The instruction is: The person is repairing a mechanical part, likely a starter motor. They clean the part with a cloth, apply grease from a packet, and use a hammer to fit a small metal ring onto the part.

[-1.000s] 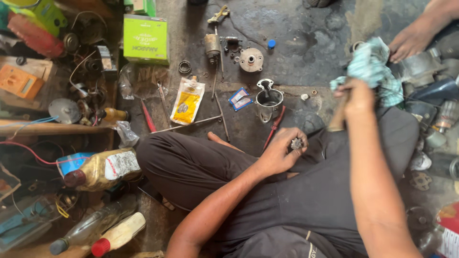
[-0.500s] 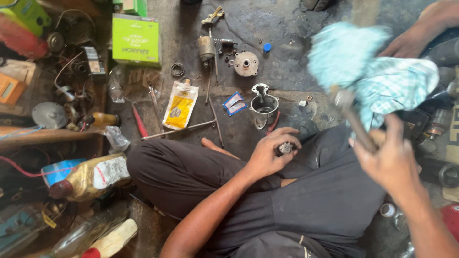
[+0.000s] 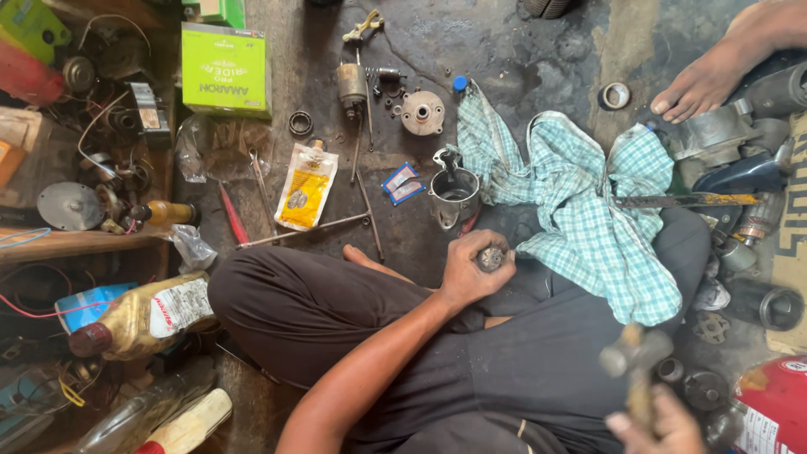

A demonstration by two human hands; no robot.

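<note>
Down from mid-air has come the checked cloth (image 3: 588,210), which half a second ago was a raised blur and now lies spread over the knee at centre right. Right hand (image 3: 660,424) has dropped to the lower right corner, its grip closed on a blurred hammer (image 3: 635,361). Left hand (image 3: 471,269) stays at frame centre, fingers wrapped around a small round metal part (image 3: 490,258), grey and dull, resting on the lap. Just above it a metal cup-shaped housing (image 3: 454,192) stands on the floor.
</note>
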